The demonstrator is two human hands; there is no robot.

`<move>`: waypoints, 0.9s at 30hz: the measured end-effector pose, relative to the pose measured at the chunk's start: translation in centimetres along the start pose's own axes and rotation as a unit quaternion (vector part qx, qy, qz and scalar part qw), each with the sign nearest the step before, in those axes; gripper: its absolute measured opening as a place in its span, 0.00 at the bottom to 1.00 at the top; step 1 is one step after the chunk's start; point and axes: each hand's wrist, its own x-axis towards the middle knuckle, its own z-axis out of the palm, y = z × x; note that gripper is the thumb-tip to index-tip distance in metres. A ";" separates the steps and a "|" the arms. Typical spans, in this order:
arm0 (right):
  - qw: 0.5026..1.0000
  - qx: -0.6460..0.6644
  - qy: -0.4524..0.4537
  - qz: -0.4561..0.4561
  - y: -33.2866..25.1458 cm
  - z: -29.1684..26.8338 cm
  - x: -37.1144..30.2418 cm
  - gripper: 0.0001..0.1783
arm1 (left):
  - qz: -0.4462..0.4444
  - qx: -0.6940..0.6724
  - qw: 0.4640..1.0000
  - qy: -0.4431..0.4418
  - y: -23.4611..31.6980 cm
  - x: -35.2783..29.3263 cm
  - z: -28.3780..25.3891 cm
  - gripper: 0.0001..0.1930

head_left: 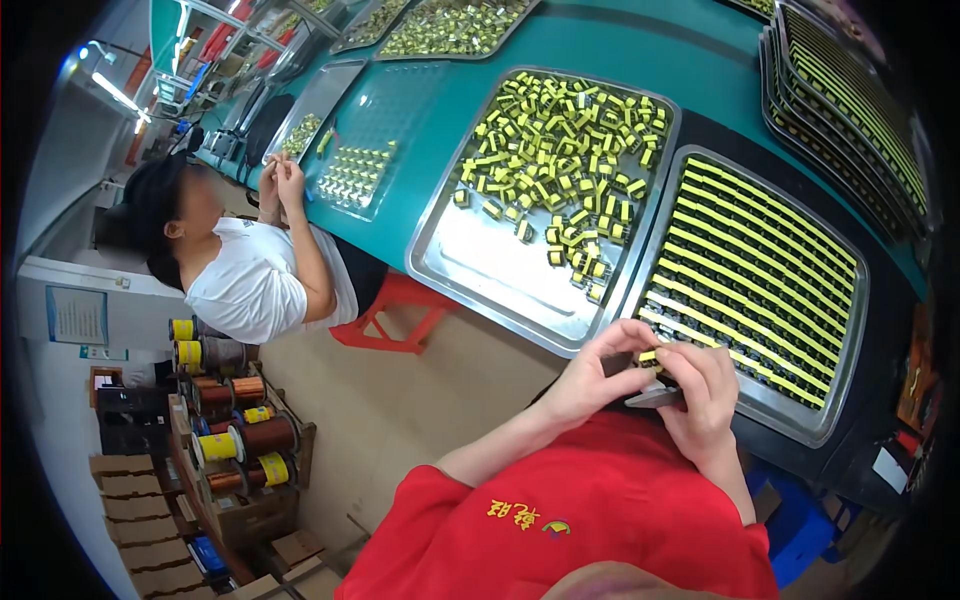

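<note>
My left hand [592,372] and my right hand [703,392] meet at the near edge of the bench, fingers pinched together around a small yellow-and-black component [649,357]. A flat grey piece [655,398] sits under my right fingers. Just beyond my hands lies a metal tray [845,360] packed with neat rows of the same yellow-taped parts. To its left a second metal tray [480,270] holds a loose heap of these components, with its near half bare.
A co-worker in a white shirt [255,280] sits at the left of the teal bench [690,50], hands over a clear tray [350,175]. More stacked trays [850,110] stand at the far right. A red stool [395,315] and wire spools [240,435] stand on the floor.
</note>
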 end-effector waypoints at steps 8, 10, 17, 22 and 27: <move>0.998 -0.013 -0.006 0.055 -0.3 -0.2 -1.6 0.31 | -0.036 0.031 0.999 -0.002 -0.5 0.4 0.9 0.18; 0.995 0.015 -0.002 0.097 -0.3 -0.3 -1.5 0.32 | -0.019 0.036 0.999 0.015 -0.3 0.3 1.3 0.18; 0.999 -0.010 0.013 0.047 -0.1 -0.5 -1.0 0.33 | -0.008 -0.023 1.000 0.015 -0.9 0.4 1.3 0.13; 0.998 0.002 0.011 0.061 0.5 -0.7 -1.3 0.26 | 0.029 0.020 0.999 0.004 -0.9 0.3 1.5 0.11; 0.982 0.135 -0.005 0.132 0.8 -1.2 -1.5 0.21 | 0.030 0.117 0.993 -0.009 -0.7 0.2 1.2 0.08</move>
